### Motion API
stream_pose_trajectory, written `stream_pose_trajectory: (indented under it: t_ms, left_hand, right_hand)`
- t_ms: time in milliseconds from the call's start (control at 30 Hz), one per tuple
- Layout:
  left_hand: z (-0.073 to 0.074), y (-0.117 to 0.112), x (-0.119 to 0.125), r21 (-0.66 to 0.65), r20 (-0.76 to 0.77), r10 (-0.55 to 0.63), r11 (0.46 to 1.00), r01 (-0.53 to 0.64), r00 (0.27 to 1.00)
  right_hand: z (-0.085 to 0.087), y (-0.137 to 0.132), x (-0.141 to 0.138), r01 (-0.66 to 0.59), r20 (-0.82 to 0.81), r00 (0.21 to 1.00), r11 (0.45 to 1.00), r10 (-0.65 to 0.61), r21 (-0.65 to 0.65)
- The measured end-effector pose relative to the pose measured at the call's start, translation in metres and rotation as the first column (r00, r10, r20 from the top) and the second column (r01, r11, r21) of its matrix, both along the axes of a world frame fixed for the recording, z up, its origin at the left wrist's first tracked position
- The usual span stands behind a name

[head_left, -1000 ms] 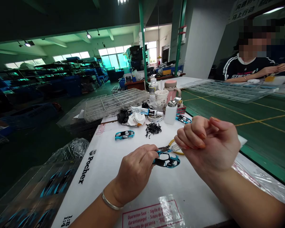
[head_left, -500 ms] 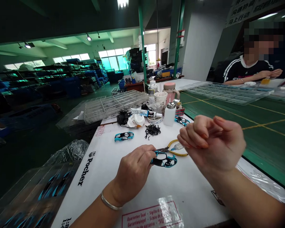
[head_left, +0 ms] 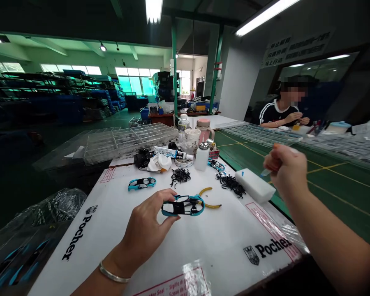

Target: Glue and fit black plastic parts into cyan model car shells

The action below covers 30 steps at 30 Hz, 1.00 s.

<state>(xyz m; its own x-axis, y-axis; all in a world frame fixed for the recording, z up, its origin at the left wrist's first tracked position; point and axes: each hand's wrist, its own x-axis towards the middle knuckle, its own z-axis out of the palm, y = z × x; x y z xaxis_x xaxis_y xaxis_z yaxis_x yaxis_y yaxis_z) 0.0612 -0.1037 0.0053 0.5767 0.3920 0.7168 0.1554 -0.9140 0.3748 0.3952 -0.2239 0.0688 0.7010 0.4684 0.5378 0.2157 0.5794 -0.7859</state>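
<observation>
My left hand pinches a blue and black model car body part between thumb and fingers, a little above the white board. In my closed right hand is a small clear syringe with a blue tip, raised at the right; most of it is hidden by the fingers. Behind the held part lie yellow-handled pliers, their jaws hidden by it. Another blue and black body part lies at the left, beside a heap of small black parts.
A white block lies at the right edge, beside a second heap of black parts. A white bottle, glue tube and pink cup stand or lie behind. Across the green table sits a co-worker.
My right hand has moved right, away from the held part, with the syringe now over by the white block. My left hand has turned the body part to show more of it. The view has shifted right.
</observation>
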Motion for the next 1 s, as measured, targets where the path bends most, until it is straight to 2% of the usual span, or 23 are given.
stream_pose_trajectory:
  t_ms: [100, 167, 267, 333, 367, 433, 467, 533, 567, 600, 667, 700, 867, 933, 1000]
  left_hand:
    - [-0.001, 0.001, -0.001, -0.108, 0.003, 0.024, 0.994, -0.024, 1.0]
    - [-0.001, 0.002, -0.002, -0.188, 0.011, 0.044, 0.981, -0.041, 0.999]
    - [0.001, 0.005, -0.002, -0.307, 0.033, 0.078, 0.949, -0.064, 0.996]
    - [0.002, 0.008, -0.002, -0.375, 0.046, 0.088, 0.925, -0.065, 0.995]
    - [0.002, 0.009, -0.002, -0.404, 0.053, 0.09, 0.913, -0.061, 0.995]
    - [0.002, 0.011, -0.002, -0.451, 0.062, 0.088, 0.891, -0.051, 0.994]
    - [0.002, 0.012, -0.001, -0.472, 0.064, 0.088, 0.88, -0.048, 0.994]
    - [0.003, 0.012, -0.001, -0.509, 0.062, 0.093, 0.859, -0.049, 0.994]
    - [0.004, 0.012, -0.001, -0.527, 0.054, 0.099, 0.848, -0.056, 0.994]
    - [0.004, 0.012, -0.002, -0.545, 0.043, 0.106, 0.836, -0.066, 0.993]
    - [0.005, 0.012, -0.003, -0.574, 0.029, 0.12, 0.815, -0.082, 0.992]
    - [0.006, 0.012, -0.003, -0.585, 0.03, 0.124, 0.807, -0.083, 0.992]
    - [0.003, 0.016, -0.006, -0.619, 0.112, 0.123, 0.785, -0.028, 0.986]
    - [0.002, 0.018, -0.006, -0.619, 0.161, 0.121, 0.785, 0.005, 0.98]
    - [0.002, 0.018, -0.005, -0.61, 0.192, 0.11, 0.792, 0.031, 0.975]
  right_hand:
    - [-0.023, 0.009, 0.013, -0.019, 0.004, 1.0, 0.995, 0.019, -0.1]
    - [-0.031, 0.011, 0.018, -0.005, 0.024, 1.0, 0.99, 0.009, -0.141]
    - [-0.028, 0.003, 0.017, 0.084, 0.081, 0.994, 0.992, -0.077, -0.091]
    - [-0.018, -0.006, 0.01, 0.184, 0.178, 0.966, 0.982, -0.187, 0.035]
    - [-0.013, -0.011, 0.005, 0.238, 0.269, 0.928, 0.966, -0.257, 0.103]
    - [-0.006, -0.017, -0.009, 0.308, 0.504, 0.788, 0.936, -0.353, 0.174]
    - [-0.004, -0.017, -0.016, 0.308, 0.601, 0.726, 0.939, -0.334, 0.151]
    - [-0.007, -0.01, -0.028, 0.336, 0.781, 0.604, 0.939, -0.155, -0.073]
    - [-0.011, -0.004, -0.032, 0.382, 0.842, 0.539, 0.897, -0.02, -0.223]
    - [-0.016, 0.004, -0.034, 0.484, 0.886, 0.443, 0.794, 0.138, -0.367]
    - [-0.029, 0.019, -0.034, 0.626, 0.866, 0.359, 0.599, 0.347, -0.499]
    - [-0.035, 0.025, -0.033, 0.673, 0.845, 0.348, 0.519, 0.405, -0.526]
    - [-0.056, 0.038, -0.03, 0.764, 0.749, 0.404, 0.256, 0.526, -0.592]
    - [-0.058, 0.039, -0.032, 0.781, 0.716, 0.43, 0.172, 0.549, -0.601]
    - [-0.058, 0.04, -0.034, 0.785, 0.689, 0.446, 0.12, 0.571, -0.608]
